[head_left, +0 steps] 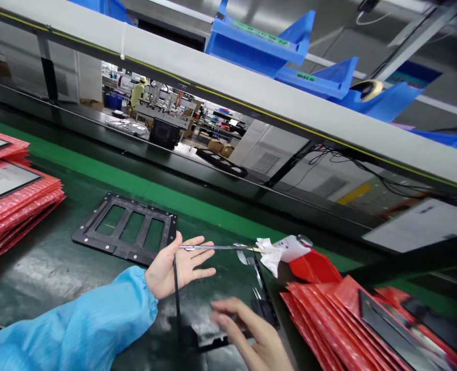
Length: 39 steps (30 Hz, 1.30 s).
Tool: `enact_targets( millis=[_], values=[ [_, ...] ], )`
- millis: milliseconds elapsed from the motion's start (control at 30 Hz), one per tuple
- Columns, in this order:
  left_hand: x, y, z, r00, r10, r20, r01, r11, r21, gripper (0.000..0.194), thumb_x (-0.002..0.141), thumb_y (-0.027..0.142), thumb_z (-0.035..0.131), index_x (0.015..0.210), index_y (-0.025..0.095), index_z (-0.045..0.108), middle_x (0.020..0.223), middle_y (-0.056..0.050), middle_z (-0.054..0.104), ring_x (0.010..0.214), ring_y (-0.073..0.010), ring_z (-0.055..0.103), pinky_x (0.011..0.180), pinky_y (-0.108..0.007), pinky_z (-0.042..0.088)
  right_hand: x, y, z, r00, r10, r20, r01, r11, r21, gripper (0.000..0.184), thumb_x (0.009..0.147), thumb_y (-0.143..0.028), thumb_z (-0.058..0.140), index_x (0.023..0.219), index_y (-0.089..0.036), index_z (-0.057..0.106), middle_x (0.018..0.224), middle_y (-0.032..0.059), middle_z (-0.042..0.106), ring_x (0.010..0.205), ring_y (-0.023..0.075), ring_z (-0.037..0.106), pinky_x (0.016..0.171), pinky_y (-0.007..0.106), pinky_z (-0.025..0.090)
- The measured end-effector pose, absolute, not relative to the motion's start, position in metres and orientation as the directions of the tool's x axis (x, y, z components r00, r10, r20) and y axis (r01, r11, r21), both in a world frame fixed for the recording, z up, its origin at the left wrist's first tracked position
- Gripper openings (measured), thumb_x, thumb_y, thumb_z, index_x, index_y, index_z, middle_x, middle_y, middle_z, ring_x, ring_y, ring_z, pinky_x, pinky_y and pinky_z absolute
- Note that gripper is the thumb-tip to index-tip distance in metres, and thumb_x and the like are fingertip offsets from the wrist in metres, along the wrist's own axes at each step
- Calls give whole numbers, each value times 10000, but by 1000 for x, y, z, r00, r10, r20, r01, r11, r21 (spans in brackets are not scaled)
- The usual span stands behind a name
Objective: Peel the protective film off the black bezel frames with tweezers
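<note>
My left hand (191,263), in a blue sleeve, is palm up with its fingers spread. A thin black-edged panel (176,293) rests against it, one dark edge crossing the palm; the middle looks clear, though I cannot tell whether it is glass or an open frame. Over the panel's near right part is my right hand (251,330), blurred, its fingers bent with a gap between the tips and nothing visible in them. Behind the left hand, a black fixture frame (125,226) with three rectangular openings lies on the green mat.
Red bubble-wrap sleeves (19,216) with flat screens are stacked at left. More red sleeves (328,324) lie at right, near a white bottle (292,248) and crumpled tissue (269,255). A shelf (228,85) with blue bins (259,46) crosses above the bench.
</note>
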<state>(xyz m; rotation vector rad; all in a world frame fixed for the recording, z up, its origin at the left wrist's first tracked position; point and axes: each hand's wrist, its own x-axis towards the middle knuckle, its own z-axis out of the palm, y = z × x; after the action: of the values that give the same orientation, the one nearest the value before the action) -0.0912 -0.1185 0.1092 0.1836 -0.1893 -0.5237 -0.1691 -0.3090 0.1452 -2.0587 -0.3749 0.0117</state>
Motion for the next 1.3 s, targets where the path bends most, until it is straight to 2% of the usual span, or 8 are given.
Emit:
enact_targets(
  millis=[133,333,533,767,900,1000,1167,1300],
  values=[
    [-93,-118,109,853,-517,72,486,838,249,564,938,536,426,1259,85,533,1435,-194,426,1371,-281,356,1088,-415,353,-142,-266,151,848,379,371,509,-386,-769,163,906,-343,594,985,-233,686,1078,82,644,1006,244,604,834,324,513],
    [-86,-117,101,866,-496,55,457,832,313,516,948,508,429,1234,99,561,1425,-175,448,1377,-279,347,1104,-432,339,-131,-251,141,850,286,443,526,-418,-741,176,930,-328,560,1048,-215,625,1046,74,642,951,222,602,822,332,493],
    [-72,-107,94,873,-478,100,423,843,333,503,970,429,428,1254,28,534,1400,-230,456,1359,-309,371,1139,-458,291,-127,-371,103,805,-247,540,216,-726,-653,401,875,-540,550,1037,-177,609,1017,107,644,865,241,611,793,360,476],
    [-62,-94,93,848,-518,109,446,810,382,545,953,454,457,1255,5,525,1377,-261,467,1336,-332,401,1137,-469,289,-120,-460,30,925,-160,343,-7,-914,-405,569,810,-687,396,896,-184,646,914,133,628,886,315,607,805,449,463],
    [-62,-95,92,849,-520,94,450,805,387,518,955,451,451,1218,14,546,1362,-257,485,1324,-330,419,1131,-479,287,-111,-457,38,924,-210,319,10,-822,-569,534,776,-671,465,876,-177,640,896,134,635,831,299,611,758,422,483],
    [-63,-100,89,844,-529,88,462,801,381,527,957,476,426,1197,27,564,1361,-245,491,1321,-329,422,1124,-492,285,-111,-432,72,937,-263,228,16,-622,-783,585,790,-653,519,1112,-172,603,898,96,625,766,250,604,644,336,502],
    [-65,-107,79,827,-551,111,480,795,371,562,959,511,385,1196,36,570,1374,-241,478,1315,-324,431,1111,-478,299,-116,-335,116,983,182,30,108,-438,-893,405,883,-543,543,1111,-225,648,1029,66,630,898,222,601,693,261,492],
    [-64,-107,71,824,-563,64,487,762,427,545,963,506,375,1195,55,577,1359,-222,504,1270,-290,489,1027,-409,403,-105,-272,112,863,505,8,192,-313,-930,331,926,-470,525,1087,-205,641,825,22,626,738,181,601,638,251,485]
  ],
)
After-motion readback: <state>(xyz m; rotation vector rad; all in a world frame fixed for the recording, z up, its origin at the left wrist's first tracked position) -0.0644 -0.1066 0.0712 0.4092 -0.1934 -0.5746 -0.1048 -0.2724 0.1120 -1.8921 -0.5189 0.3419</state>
